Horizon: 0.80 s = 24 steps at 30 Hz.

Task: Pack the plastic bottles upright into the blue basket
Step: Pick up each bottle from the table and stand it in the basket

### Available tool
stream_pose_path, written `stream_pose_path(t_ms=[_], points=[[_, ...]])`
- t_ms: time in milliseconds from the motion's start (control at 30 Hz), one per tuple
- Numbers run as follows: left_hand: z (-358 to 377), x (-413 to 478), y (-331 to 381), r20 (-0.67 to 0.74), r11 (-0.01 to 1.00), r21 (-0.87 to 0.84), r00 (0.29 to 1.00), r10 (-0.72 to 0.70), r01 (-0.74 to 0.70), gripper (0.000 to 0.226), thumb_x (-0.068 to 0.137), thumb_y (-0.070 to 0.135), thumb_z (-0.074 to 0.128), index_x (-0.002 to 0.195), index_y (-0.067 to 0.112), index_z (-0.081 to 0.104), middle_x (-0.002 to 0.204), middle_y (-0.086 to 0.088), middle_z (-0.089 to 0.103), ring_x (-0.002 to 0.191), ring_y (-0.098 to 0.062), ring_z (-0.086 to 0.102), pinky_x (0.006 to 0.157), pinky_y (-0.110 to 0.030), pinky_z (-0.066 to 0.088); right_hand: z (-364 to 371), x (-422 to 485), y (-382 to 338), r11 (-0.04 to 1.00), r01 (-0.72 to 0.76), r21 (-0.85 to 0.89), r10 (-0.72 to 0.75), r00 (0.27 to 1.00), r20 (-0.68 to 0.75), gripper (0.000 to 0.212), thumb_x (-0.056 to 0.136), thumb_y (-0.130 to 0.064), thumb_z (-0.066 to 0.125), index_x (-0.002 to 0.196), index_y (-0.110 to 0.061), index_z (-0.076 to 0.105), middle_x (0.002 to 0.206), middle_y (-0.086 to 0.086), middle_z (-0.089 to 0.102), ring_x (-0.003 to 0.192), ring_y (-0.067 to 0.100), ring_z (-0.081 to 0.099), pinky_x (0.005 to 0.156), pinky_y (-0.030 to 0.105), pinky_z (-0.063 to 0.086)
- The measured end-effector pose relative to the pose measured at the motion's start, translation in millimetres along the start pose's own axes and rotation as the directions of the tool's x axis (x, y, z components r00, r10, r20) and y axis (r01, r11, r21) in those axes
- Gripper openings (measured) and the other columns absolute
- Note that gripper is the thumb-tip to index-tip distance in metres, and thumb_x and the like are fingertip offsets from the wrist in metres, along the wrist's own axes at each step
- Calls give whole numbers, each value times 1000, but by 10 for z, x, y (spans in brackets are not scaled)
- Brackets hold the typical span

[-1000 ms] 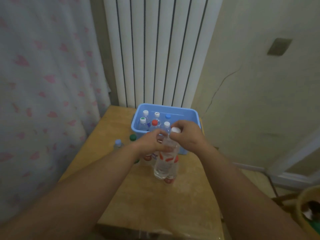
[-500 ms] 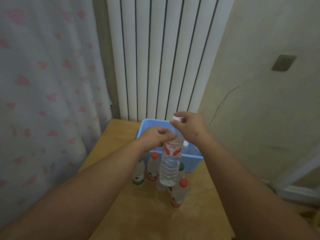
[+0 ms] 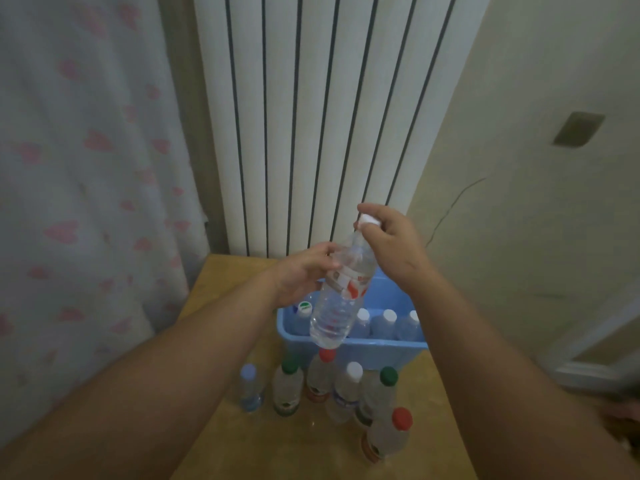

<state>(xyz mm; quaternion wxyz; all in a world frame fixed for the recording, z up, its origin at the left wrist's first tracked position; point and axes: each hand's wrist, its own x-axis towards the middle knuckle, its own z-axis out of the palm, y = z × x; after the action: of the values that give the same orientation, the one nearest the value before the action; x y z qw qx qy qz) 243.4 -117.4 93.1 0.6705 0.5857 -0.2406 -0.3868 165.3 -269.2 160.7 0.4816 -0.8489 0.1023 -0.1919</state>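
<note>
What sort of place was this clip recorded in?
Most likely a room in a home, seen at a corner. A tall white radiator stands at the back, a curtain printed with pink hearts hangs beside it, and a wooden table holds a blue basket and plastic bottles.

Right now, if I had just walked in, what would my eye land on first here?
First, the clear plastic bottle with a white cap and red-and-white label, held tilted mid-frame: the left hand grips its shoulder, the right hand pinches the cap. Below and behind it sits the blue plastic basket, capped bottles standing inside, and six more small plastic bottles wait upright on the wooden table in front.
</note>
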Motion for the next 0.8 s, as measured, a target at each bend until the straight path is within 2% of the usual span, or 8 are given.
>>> stream_pose_path(t_ms=[133, 267, 367, 467, 533, 600, 700, 800], points=[[-105, 139, -15, -37, 998, 58, 999, -17, 19, 55, 79, 16, 74, 129, 20, 49, 113, -11, 68, 106, -30, 67, 98, -51, 52, 70, 129, 58, 997, -43, 71, 42, 999, 21, 27, 93, -22, 48, 114, -27, 65, 104, -6, 67, 98, 3, 62, 89, 30, 51], [-55, 301, -57, -195, 973, 230, 979, 63, -17, 52, 76, 22, 81, 124, 26, 61, 108, 2, 72, 100, -18, 70, 95, -47, 55, 85, 359, 156, 982, -37, -184, 33, 999, -25, 34, 83, -46, 66, 110, -26, 66, 94, -5, 64, 79, 9, 60, 72, 28, 52], [-3, 373, -63, -199, 969, 248, 977, 74, -23, 41, 81, 26, 78, 119, 22, 64, 106, 0, 74, 100, -19, 70, 96, -46, 54, 37, 480, 187, 978, -33, -207, 26, 999, -37, 33, 83, -43, 68, 110, -24, 68, 100, -4, 68, 85, 10, 63, 79, 27, 52], [66, 397, -28, -160, 996, 85, 987, 23, -9, 30, 95, 43, 55, 113, 23, 67, 108, -4, 74, 107, -24, 68, 97, -41, 53, -64, 557, 237, 986, 17, -166, -10, 999, 45, 41, 88, -37, 65, 124, -18, 63, 121, 0, 66, 104, 9, 60, 89, 21, 45], [75, 461, -72, -137, 998, -63, 991, -6, -3, 39, 95, 46, 52, 116, 18, 68, 115, -11, 71, 116, -31, 62, 108, -48, 44, -137, 602, 304, 994, 30, -107, -20, 995, 96, 43, 90, -32, 64, 129, -16, 59, 127, -1, 62, 107, 7, 57, 91, 19, 43], [75, 553, -135, -124, 999, -33, 992, 9, -13, 41, 92, 42, 55, 122, 15, 65, 121, -17, 66, 121, -39, 56, 112, -56, 36, -186, 654, 381, 999, 18, -42, -12, 990, 142, 40, 91, -28, 62, 129, -17, 59, 127, -1, 62, 109, 7, 58, 95, 23, 46], [113, 683, -169, -158, 999, 48, 987, 15, -7, 41, 87, 40, 60, 118, 13, 63, 117, -20, 65, 116, -41, 59, 106, -55, 44, -234, 734, 488, 999, 12, -39, -5, 984, 177, 34, 93, -26, 58, 127, -21, 61, 122, -3, 64, 107, 9, 60, 98, 33, 50], [171, 813, -131, -181, 995, 100, 983, 38, -20, 22, 92, 31, 61, 108, 17, 66, 99, -10, 72, 96, -27, 69, 91, -42, 52, -280, 790, 591, 1000, -6, -21, 8, 992, 127, 28, 91, -24, 58, 119, -21, 64, 109, -5, 66, 96, 10, 63, 91, 35, 53]])
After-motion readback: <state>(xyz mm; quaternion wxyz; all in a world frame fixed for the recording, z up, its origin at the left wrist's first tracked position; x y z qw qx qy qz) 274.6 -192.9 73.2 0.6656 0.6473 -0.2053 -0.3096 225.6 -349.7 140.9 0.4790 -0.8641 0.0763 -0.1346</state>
